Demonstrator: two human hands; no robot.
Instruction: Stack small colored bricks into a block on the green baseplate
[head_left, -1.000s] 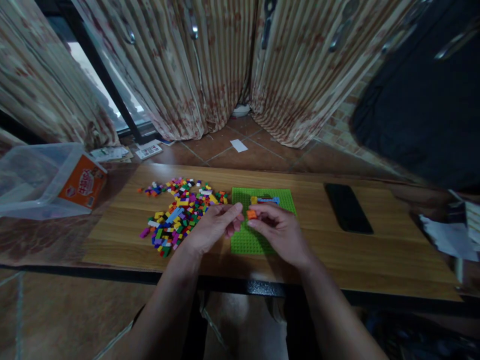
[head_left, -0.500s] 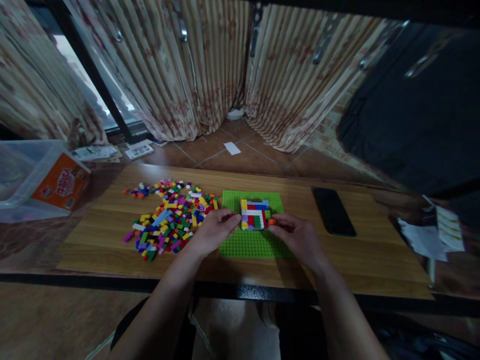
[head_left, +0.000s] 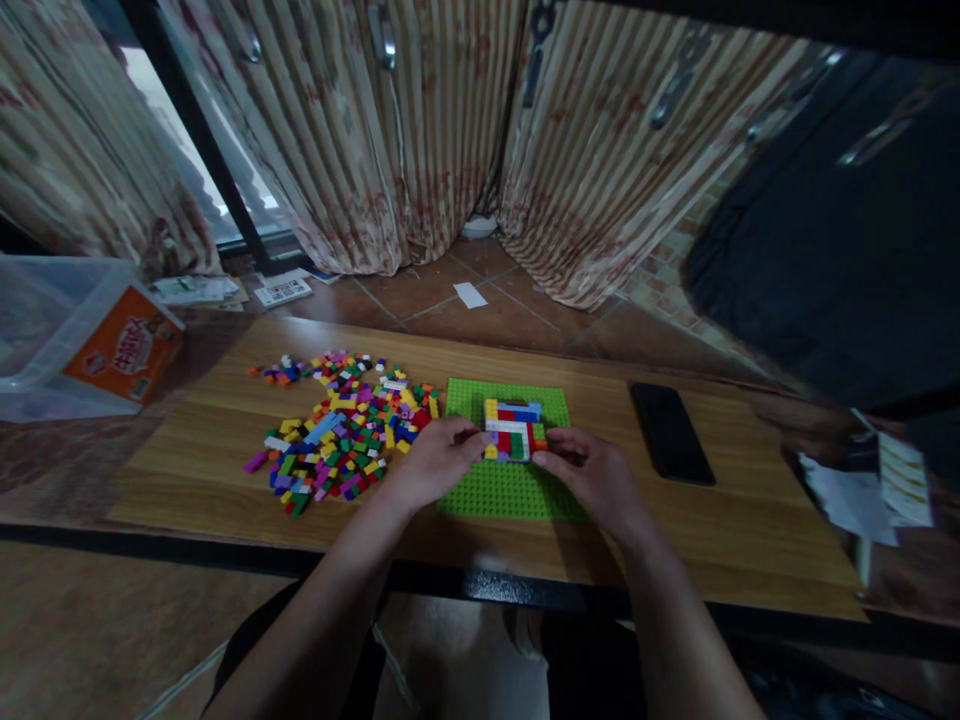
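Observation:
A low build of multicoloured toy bricks (head_left: 514, 428) sits on a green studded baseplate (head_left: 495, 498). My left hand (head_left: 441, 458) is closed at the build's left edge, thumb and fingertips touching its side. At the opposite edge, my right hand (head_left: 596, 478) pinches an orange brick (head_left: 540, 446) between thumb and fingers, against the build's right side. The fingers partly hide this brick, so whether it is fully seated cannot be told.
Loose bricks (head_left: 352, 430) spread in a pile left of the baseplate. A black phone (head_left: 671, 432) lies to the right on the wooden table (head_left: 757, 520). Beyond the table's left end stands a clear plastic bin (head_left: 67, 340) with an orange label. Papers (head_left: 847, 490) lie past the right end.
The orange brick has shifted slightly inward from beside the build to its right edge, with my right fingers following. My left fingertips have closed in against the left edge. The view has tilted slightly.

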